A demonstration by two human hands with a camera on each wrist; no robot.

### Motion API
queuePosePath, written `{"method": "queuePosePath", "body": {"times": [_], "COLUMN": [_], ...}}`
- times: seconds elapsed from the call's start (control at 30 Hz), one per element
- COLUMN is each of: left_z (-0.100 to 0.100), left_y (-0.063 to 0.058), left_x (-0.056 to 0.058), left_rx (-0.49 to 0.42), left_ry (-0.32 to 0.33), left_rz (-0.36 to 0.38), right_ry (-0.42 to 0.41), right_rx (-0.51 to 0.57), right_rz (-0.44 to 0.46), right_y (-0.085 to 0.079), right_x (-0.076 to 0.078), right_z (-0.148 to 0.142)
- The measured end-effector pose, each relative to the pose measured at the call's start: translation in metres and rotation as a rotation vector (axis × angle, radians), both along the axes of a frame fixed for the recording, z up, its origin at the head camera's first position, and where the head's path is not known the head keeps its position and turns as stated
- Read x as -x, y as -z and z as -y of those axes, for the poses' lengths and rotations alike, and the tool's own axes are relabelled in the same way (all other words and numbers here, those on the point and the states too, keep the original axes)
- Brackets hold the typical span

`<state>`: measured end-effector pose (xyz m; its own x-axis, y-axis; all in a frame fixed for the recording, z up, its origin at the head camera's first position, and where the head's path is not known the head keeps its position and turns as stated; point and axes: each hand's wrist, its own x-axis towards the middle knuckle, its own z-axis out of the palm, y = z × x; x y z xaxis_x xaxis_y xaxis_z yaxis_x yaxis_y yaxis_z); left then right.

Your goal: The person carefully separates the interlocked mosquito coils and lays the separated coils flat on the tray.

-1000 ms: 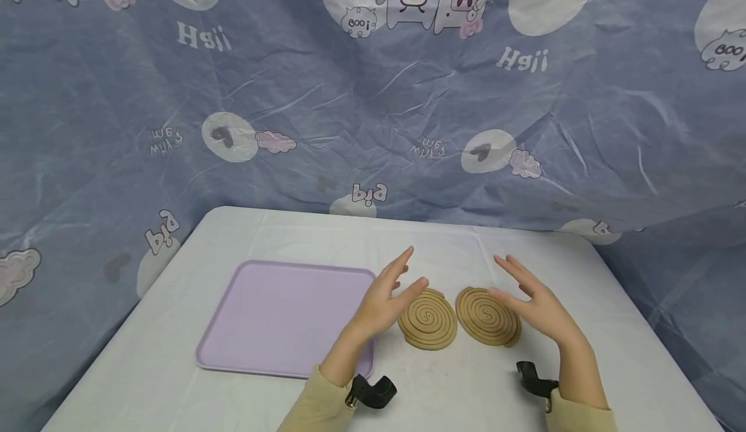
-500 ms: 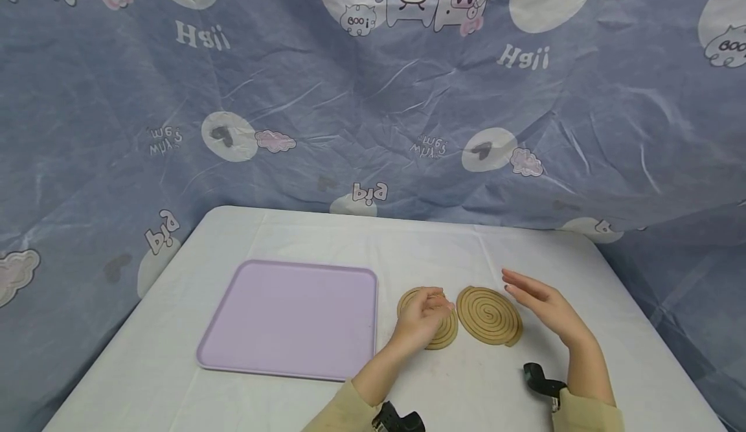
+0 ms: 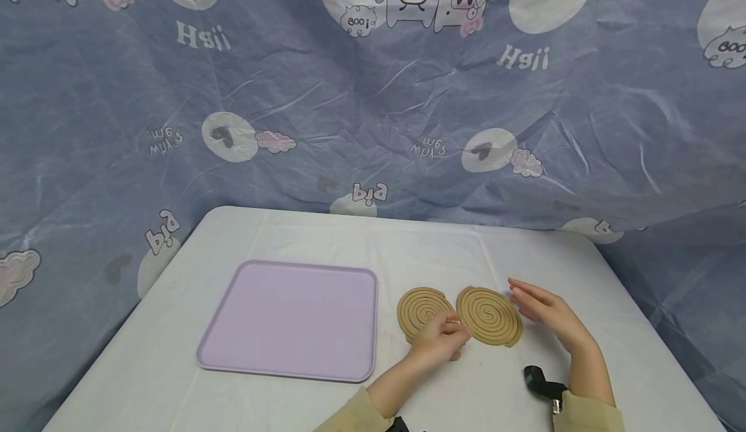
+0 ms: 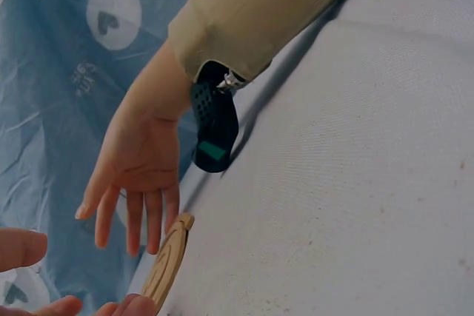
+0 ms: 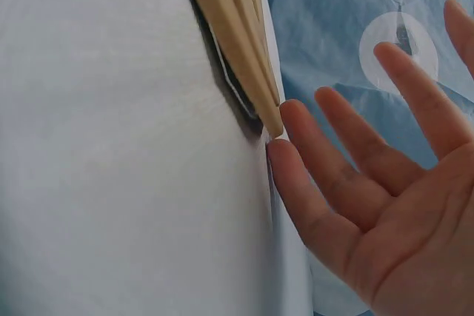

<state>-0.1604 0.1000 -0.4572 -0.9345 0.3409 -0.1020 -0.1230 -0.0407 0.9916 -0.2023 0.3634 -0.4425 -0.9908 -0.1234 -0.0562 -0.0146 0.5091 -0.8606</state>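
Two flat tan spirals, which look like mosquito coils, lie side by side on the white table. My left hand is over the near right edge of the left coil, its fingers bent. In the left wrist view its thumb stands apart from its fingers, with nothing seen between them. Whether they touch a coil is unclear. My right hand is beside the right coil, fingers extended. In the right wrist view, fingertips are at or close to the coil's edge.
A shallow lilac tray lies on the table left of the coils. Blue patterned cloth hangs behind the table. A black wrist device sits at the right cuff.
My left hand has moved right and nearer the table, from beside the tray across the left coil. My right hand has shifted slightly right and lower. Both coils stay where they were.
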Motion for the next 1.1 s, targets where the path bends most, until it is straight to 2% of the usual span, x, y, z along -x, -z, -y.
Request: {"method": "queuePosePath", "body": {"times": [0.13,0.27,0.5,0.67,0.93,1.1], "left_z": [-0.005,-0.01,-0.017,-0.021,-0.024,-0.024], "left_y": [0.002,0.007,0.007,0.006,0.006,0.008], "left_x": [-0.002,-0.002,-0.001,-0.003,-0.002,-0.002], "left_rx": [0.041,0.075,0.033,0.016,0.011,0.001], "left_ry": [-0.001,-0.014,0.006,-0.015,-0.022,-0.008], "left_rz": [0.001,0.0,0.019,0.03,0.048,0.048], "right_ry": [0.032,0.031,0.06,0.09,0.053,0.064], "right_rx": [0.033,0.054,0.082,0.081,0.038,0.085], "right_rz": [0.06,0.073,0.094,0.116,0.098,0.128], "right_y": [0.004,0.008,0.008,0.01,0.011,0.013], "right_x": [0.001,0.001,0.003,0.004,0.005,0.005], "right_z": [-0.002,-0.005,-0.003,-0.003,-0.002,-0.002]}}
